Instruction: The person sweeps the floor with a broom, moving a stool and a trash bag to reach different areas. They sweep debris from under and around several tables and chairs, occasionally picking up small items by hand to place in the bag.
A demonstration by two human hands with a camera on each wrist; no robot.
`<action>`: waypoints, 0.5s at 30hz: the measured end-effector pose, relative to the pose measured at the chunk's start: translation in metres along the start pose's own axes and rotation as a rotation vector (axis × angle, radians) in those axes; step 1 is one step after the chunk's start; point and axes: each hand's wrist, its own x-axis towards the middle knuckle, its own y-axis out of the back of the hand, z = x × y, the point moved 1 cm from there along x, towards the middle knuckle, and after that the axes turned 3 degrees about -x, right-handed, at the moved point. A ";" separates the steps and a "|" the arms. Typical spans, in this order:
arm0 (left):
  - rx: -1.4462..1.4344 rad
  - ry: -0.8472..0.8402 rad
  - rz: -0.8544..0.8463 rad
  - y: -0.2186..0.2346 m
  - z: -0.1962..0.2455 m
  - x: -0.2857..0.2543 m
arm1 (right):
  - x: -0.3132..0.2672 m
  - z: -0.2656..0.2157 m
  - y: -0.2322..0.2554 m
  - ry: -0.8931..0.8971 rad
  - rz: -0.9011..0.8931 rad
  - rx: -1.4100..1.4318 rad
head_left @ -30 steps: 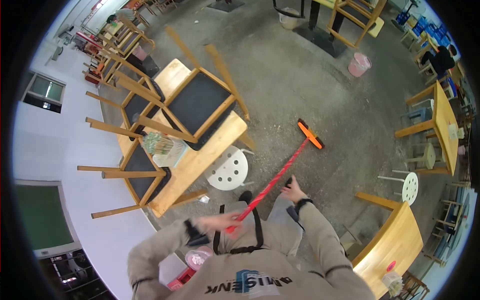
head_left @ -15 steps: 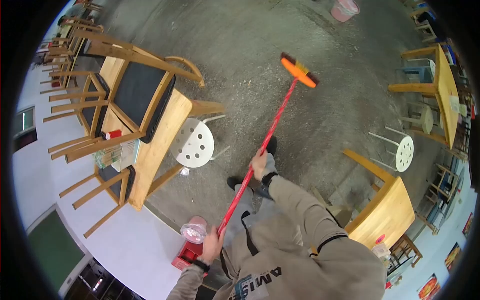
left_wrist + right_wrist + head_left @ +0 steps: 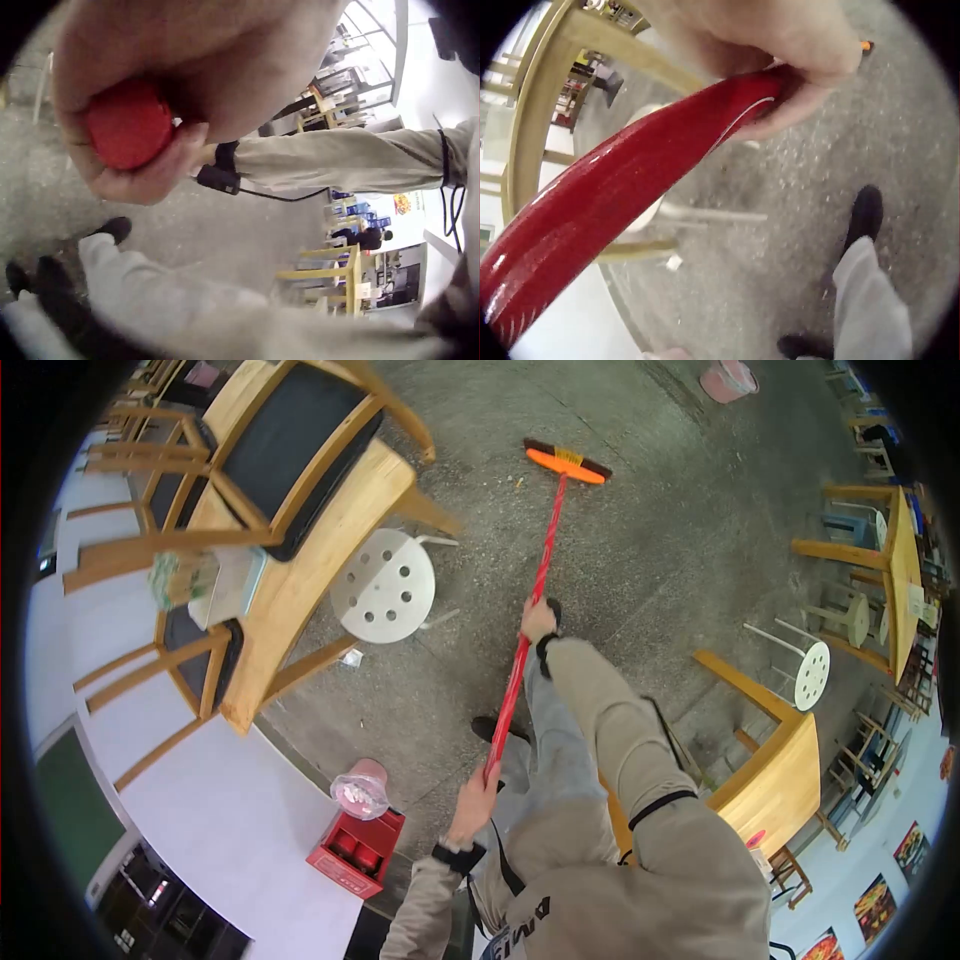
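A broom with a red striped handle (image 3: 520, 670) and an orange head (image 3: 566, 463) with dark bristles reaches out over the grey floor in the head view. My left hand (image 3: 472, 807) grips the handle near its top end. In the left wrist view the round red end cap (image 3: 131, 124) pokes out of the curled fingers of that left hand (image 3: 225, 52). Further down the handle, my right hand (image 3: 538, 620) holds it, with fingers wrapped round the shaft. The right wrist view has the glossy handle (image 3: 622, 180) running into the right hand (image 3: 780, 45).
Upturned chairs (image 3: 290, 450) sit on a wooden table (image 3: 330, 550) at the left, beside a white stool (image 3: 385, 585). A pink bin (image 3: 362, 785) and red crate (image 3: 358, 850) stand by the wall. Another table (image 3: 775, 785) and stool (image 3: 811, 675) are at right; a pink bucket (image 3: 728, 380) stands farther off.
My right hand, off the handle a second ago, took hold of its middle by half a second ago. The broom head has since shifted left and turned in the head view.
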 end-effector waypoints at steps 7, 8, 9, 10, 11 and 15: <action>-0.023 0.485 -0.094 0.040 -0.141 -0.271 | -0.320 0.086 -0.113 -0.080 -0.291 0.166; 0.064 0.503 -0.085 0.041 -0.147 -0.303 | -0.359 0.124 -0.166 -0.034 -0.213 0.085; 0.048 0.486 -0.070 0.040 -0.151 -0.325 | -0.390 0.147 -0.188 -0.123 -0.328 0.161; 0.081 0.431 0.001 0.042 -0.153 -0.349 | -0.413 0.159 -0.201 -0.220 -0.453 0.238; 0.117 0.380 0.069 0.041 -0.160 -0.369 | -0.427 0.158 -0.190 -0.211 -0.449 0.236; 0.070 0.321 0.040 0.009 -0.203 -0.379 | -0.420 0.147 -0.129 -0.227 -0.540 0.323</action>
